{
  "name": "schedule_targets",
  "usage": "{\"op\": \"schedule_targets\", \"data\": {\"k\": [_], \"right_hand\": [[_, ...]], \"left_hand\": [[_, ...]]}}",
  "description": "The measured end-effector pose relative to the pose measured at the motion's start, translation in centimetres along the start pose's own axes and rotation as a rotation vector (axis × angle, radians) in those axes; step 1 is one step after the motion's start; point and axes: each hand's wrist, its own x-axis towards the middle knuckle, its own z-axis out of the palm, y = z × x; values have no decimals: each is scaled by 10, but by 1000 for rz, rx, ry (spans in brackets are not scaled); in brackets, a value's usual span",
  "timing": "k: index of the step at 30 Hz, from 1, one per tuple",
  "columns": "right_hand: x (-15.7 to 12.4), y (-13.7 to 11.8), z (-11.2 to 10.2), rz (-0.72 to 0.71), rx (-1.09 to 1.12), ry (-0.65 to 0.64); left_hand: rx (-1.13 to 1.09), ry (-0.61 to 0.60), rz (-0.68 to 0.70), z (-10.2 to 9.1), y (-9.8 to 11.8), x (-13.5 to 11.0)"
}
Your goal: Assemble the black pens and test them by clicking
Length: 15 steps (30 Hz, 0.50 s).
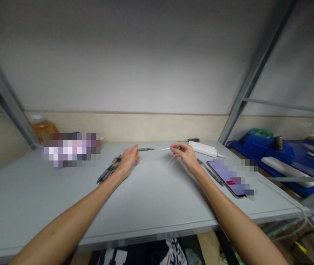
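My left hand (129,161) is closed around a slim dark grey pen (146,149), its narrow end pointing right. Across a small gap, my right hand (184,154) pinches a thin white rod (165,148) that points left toward the pen. The two tips are apart, above the table. Partly behind my left hand and wrist lies a bunch of dark pens (108,172). Beside my right forearm, more dark pens (213,174) lie on the table.
The grey table (157,198) meets a wall. Right of my hand are a white power strip (203,148), a screwdriver (192,140) and a lit phone (224,176). Blue bins (270,147) stand beyond the metal frame. An amber bottle (44,129) is at back left.
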Motion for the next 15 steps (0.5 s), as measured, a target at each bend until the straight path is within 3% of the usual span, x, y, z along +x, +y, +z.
{"op": "schedule_targets", "data": {"k": [15], "right_hand": [[-1, -2, 1, 5, 28, -10]], "left_hand": [[-5, -6, 0, 1, 2, -2]]}}
